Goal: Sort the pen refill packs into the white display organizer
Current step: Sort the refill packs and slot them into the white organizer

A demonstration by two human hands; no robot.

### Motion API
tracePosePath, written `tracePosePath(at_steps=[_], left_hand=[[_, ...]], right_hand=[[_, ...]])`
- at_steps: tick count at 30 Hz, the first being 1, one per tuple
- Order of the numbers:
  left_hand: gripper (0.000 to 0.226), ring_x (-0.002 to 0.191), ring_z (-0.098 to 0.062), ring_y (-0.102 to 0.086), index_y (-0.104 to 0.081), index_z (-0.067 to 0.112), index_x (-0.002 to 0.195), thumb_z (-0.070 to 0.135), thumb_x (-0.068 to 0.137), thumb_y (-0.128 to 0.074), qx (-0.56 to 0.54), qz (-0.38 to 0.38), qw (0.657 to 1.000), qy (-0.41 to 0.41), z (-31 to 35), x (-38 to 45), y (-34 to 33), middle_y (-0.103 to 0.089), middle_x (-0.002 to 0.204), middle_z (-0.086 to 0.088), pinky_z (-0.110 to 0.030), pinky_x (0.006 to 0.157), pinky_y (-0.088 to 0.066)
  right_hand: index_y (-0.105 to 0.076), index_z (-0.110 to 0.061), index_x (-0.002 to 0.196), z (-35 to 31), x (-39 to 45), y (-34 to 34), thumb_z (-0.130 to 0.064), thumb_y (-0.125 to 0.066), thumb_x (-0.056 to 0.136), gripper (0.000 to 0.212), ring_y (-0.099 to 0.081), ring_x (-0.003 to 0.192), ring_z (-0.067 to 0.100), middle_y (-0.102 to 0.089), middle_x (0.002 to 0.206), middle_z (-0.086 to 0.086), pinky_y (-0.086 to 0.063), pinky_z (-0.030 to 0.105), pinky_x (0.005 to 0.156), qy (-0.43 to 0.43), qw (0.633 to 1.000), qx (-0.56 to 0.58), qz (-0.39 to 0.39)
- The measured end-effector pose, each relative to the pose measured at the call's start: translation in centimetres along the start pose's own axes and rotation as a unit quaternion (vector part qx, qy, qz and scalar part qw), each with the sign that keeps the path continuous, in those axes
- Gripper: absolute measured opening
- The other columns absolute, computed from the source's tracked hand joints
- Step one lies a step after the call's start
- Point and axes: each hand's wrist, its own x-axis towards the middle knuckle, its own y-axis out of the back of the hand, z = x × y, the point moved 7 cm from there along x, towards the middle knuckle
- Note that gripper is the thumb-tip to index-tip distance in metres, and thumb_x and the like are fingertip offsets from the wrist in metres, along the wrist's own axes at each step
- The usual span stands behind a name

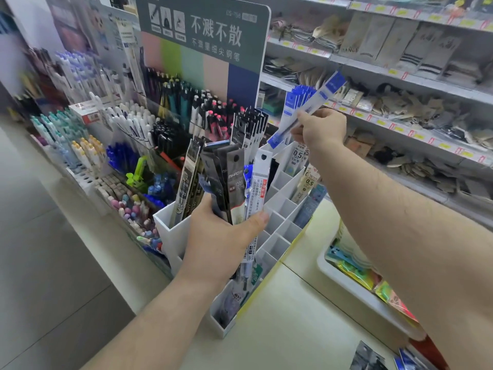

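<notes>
The left hand (218, 236) grips a bundle of refill packs (226, 180) over the white organizer (280, 222) (mostly black ones); the right hand (318, 129) pinches a blue pack (309, 108) above its far end.

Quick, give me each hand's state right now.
Left hand: closed around a bundle of refill packs.
Right hand: pinching one blue refill pack above the white organizer.
</notes>
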Motion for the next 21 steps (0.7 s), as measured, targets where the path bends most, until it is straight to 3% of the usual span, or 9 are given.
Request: tracePosePath(at_steps=[6,10,15,21], left_hand=[[0.029,0.077,-0.006,-0.073,-0.067,0.019,0.097,0.011,0.075,-0.083,-0.002,-0.002,1.000,0.005,0.2,-0.1,-0.3,-0.076,0.084,0.013,-0.018,0.065,-0.058],[0.027,0.074,-0.001,-0.071,-0.067,0.020,0.096,0.011,0.076,-0.083,-0.008,-0.009,1.000,0.006,0.3,-0.4,-0.3,-0.075,0.082,0.016,-0.013,0.061,-0.054],[0.026,0.074,-0.006,-0.072,-0.066,0.021,0.092,0.009,0.076,-0.083,-0.007,-0.012,1.000,0.011,0.2,-0.6,-0.6,-0.075,0.080,0.015,-0.017,0.062,-0.057],[0.029,0.078,-0.004,-0.073,-0.066,0.022,0.096,0.011,0.076,-0.083,0.004,-0.010,1.000,0.020,-0.3,-0.6,-0.6,-0.075,0.085,0.016,-0.017,0.066,-0.057]], right_hand=[[-0.063,-0.016,0.075,0.1,0.3,-0.2,-0.024,-0.070,0.092,0.020,-0.072,0.059,0.014,-0.074,0.079,0.007,-0.064,0.037,0.067,0.035,0.996,-0.081,0.008],[-0.064,-0.020,0.071,-0.7,0.5,-0.2,-0.028,-0.071,0.088,0.020,-0.073,0.076,0.022,-0.074,0.079,0.003,-0.062,0.044,0.075,0.077,0.989,-0.126,0.010],[-0.069,-0.011,0.068,-0.1,0.5,-2.0,-0.024,-0.075,0.086,0.023,-0.068,0.071,0.022,-0.069,0.070,0.006,-0.061,0.041,0.076,0.079,0.967,-0.231,-0.068],[-0.077,-0.014,0.096,0.9,0.4,-3.2,-0.031,-0.076,0.087,0.019,-0.065,0.079,0.014,-0.070,0.088,-0.001,-0.052,0.027,0.067,0.072,0.940,-0.313,-0.116]])
